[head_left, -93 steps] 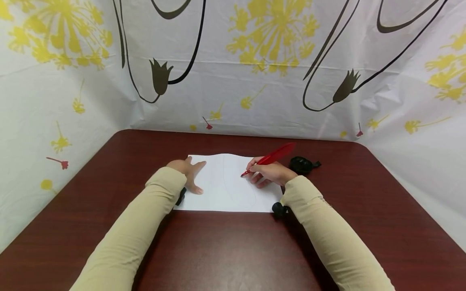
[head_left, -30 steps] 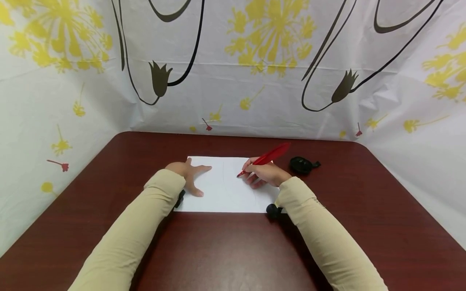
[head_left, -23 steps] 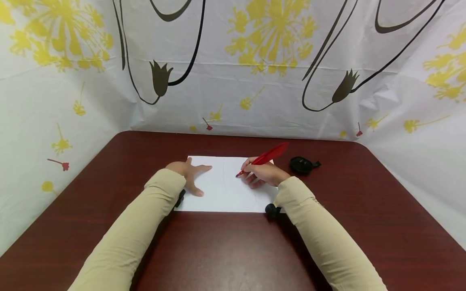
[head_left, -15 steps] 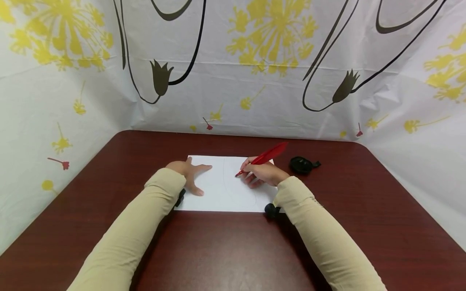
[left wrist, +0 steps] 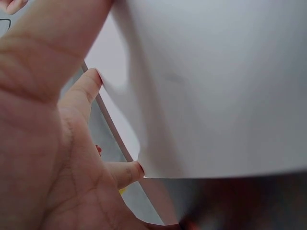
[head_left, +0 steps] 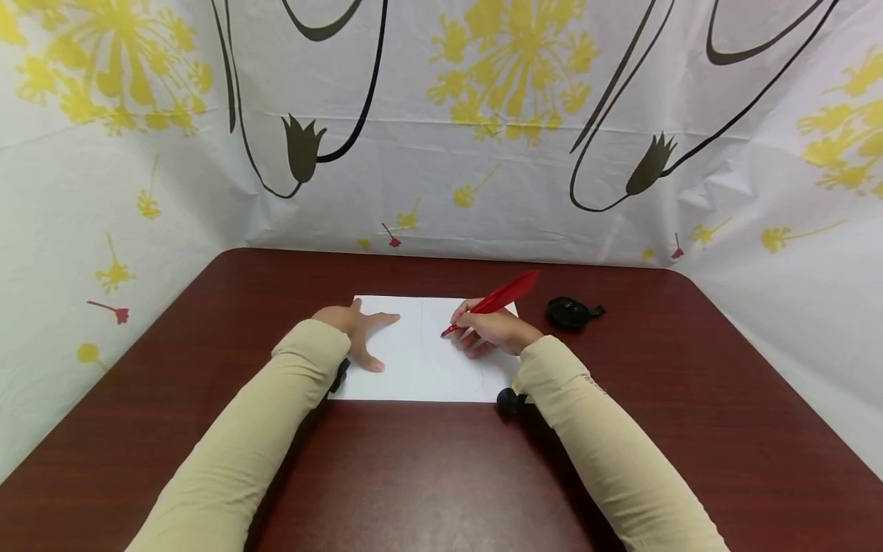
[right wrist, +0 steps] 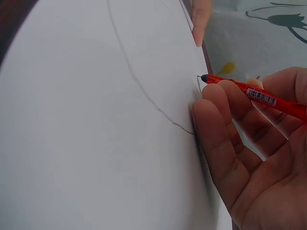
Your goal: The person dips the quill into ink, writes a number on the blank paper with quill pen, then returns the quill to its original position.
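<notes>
A white sheet of paper point(head_left: 407, 376) lies on the table, with a thin curved line point(right wrist: 145, 94) drawn on it. My left hand point(head_left: 356, 335) is spread over the paper's left edge, fingers straight and apart. In the left wrist view, fingertips point(left wrist: 94, 76) press at the paper's edge. With my right hand point(head_left: 493, 328) I pinch a red feather pen point(head_left: 507, 294), its plume slanting up to the right. The pen's dark tip is right at the paper, at the end of a short stroke in the right wrist view. A barcode label point(right wrist: 261, 96) shows on the barrel.
Behind and right of the right hand lies a small black round object point(head_left: 569, 313) with a short tab. A black knob-like piece point(head_left: 509, 402) sits under the right wrist. The dark red table point(head_left: 428, 475) ends at a patterned white sheet point(head_left: 414, 184).
My right hand has moved left across the paper with the pen. The paper's raised back edge has flattened, and my left hand's fingers have spread slightly farther over it.
</notes>
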Demonstrator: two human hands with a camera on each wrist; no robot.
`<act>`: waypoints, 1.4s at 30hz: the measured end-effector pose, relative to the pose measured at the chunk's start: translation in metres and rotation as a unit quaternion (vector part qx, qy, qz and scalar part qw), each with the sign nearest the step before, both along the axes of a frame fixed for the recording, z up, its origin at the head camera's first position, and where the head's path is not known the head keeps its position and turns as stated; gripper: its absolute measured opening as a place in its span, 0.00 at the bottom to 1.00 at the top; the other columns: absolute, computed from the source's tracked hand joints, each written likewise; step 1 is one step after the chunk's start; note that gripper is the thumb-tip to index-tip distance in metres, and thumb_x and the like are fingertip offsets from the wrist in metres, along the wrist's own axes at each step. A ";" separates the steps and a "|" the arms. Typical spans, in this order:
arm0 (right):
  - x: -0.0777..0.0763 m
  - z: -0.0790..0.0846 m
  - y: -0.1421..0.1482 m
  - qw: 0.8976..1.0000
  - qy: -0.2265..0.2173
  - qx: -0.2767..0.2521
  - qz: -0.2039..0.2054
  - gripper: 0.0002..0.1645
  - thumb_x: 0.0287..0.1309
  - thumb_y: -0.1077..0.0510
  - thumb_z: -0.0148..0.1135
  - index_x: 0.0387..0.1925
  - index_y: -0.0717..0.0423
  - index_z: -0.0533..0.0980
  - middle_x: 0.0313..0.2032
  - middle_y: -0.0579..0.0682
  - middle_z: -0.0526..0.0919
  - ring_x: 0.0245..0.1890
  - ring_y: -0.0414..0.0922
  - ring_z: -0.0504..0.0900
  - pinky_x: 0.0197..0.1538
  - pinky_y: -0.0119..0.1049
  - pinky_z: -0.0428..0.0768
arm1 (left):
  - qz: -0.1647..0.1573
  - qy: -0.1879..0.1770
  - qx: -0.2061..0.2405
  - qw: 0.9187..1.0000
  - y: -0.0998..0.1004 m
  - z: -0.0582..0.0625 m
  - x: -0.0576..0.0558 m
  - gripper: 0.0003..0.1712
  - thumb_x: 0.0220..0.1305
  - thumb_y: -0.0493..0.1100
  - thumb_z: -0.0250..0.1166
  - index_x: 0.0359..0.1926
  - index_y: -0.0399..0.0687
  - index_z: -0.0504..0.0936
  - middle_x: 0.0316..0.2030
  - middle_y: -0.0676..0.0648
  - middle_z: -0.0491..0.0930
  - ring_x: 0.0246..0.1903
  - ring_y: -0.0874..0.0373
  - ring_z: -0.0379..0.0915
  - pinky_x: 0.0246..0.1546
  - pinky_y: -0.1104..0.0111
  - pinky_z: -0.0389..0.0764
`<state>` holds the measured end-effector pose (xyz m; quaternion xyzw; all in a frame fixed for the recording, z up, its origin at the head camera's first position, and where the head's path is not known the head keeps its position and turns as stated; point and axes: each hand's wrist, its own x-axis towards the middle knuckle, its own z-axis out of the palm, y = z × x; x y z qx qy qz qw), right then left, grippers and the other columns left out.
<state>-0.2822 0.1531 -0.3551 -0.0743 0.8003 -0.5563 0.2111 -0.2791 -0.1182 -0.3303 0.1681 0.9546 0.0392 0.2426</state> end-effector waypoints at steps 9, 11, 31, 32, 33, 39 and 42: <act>-0.001 0.000 -0.001 1.000 0.003 0.003 0.003 0.08 0.66 0.59 0.51 0.42 0.57 0.74 0.35 0.56 0.82 0.28 0.47 0.81 0.33 0.43 0.83 | -0.005 0.004 -0.003 1.000 0.000 0.002 0.001 0.58 0.52 0.68 0.69 0.77 0.68 0.46 0.73 0.28 0.35 0.69 0.31 0.44 0.59 0.41 0.62; -0.001 0.000 -0.001 1.000 0.002 0.003 0.003 0.08 0.66 0.59 0.51 0.43 0.57 0.74 0.35 0.56 0.82 0.28 0.47 0.82 0.33 0.43 0.83 | -0.006 0.004 -0.004 1.000 0.000 0.003 0.001 0.58 0.52 0.68 0.69 0.77 0.68 0.46 0.73 0.28 0.35 0.69 0.31 0.44 0.59 0.41 0.62; 0.003 0.002 -0.005 1.000 0.002 0.001 0.006 0.08 0.65 0.59 0.52 0.41 0.57 0.75 0.35 0.56 0.82 0.27 0.48 0.81 0.33 0.43 0.83 | 0.001 -0.002 0.002 1.000 0.001 0.003 -0.002 0.59 0.50 0.69 0.70 0.76 0.69 0.47 0.73 0.28 0.35 0.69 0.31 0.44 0.59 0.41 0.61; 0.003 0.002 -0.005 1.000 0.002 0.003 0.005 0.08 0.65 0.59 0.52 0.41 0.57 0.75 0.35 0.56 0.82 0.28 0.48 0.81 0.33 0.43 0.83 | 0.004 -0.003 0.001 1.000 0.001 0.003 -0.002 0.59 0.49 0.69 0.70 0.76 0.70 0.47 0.73 0.29 0.35 0.69 0.31 0.45 0.59 0.41 0.61; 0.003 0.001 -0.005 1.000 0.004 0.005 0.004 0.08 0.65 0.59 0.52 0.41 0.57 0.75 0.35 0.56 0.82 0.28 0.48 0.81 0.33 0.43 0.83 | 0.004 -0.003 -0.002 1.000 0.001 0.003 -0.003 0.59 0.49 0.69 0.70 0.76 0.70 0.47 0.73 0.29 0.36 0.69 0.31 0.45 0.59 0.41 0.62; 0.003 0.001 -0.008 1.000 0.016 0.013 -0.008 0.08 0.63 0.59 0.52 0.39 0.57 0.76 0.34 0.56 0.82 0.27 0.48 0.81 0.31 0.43 0.82 | -0.002 0.003 -0.003 1.000 -0.001 0.001 -0.003 0.59 0.49 0.68 0.71 0.76 0.70 0.48 0.74 0.30 0.37 0.68 0.32 0.48 0.58 0.40 0.62; 0.004 -0.001 -0.010 1.000 0.008 0.009 -0.009 0.08 0.63 0.60 0.52 0.39 0.57 0.76 0.34 0.56 0.82 0.27 0.48 0.81 0.31 0.43 0.82 | -0.005 0.001 0.000 1.000 -0.002 -0.001 -0.001 0.59 0.49 0.68 0.71 0.76 0.69 0.49 0.74 0.31 0.37 0.68 0.32 0.47 0.58 0.40 0.62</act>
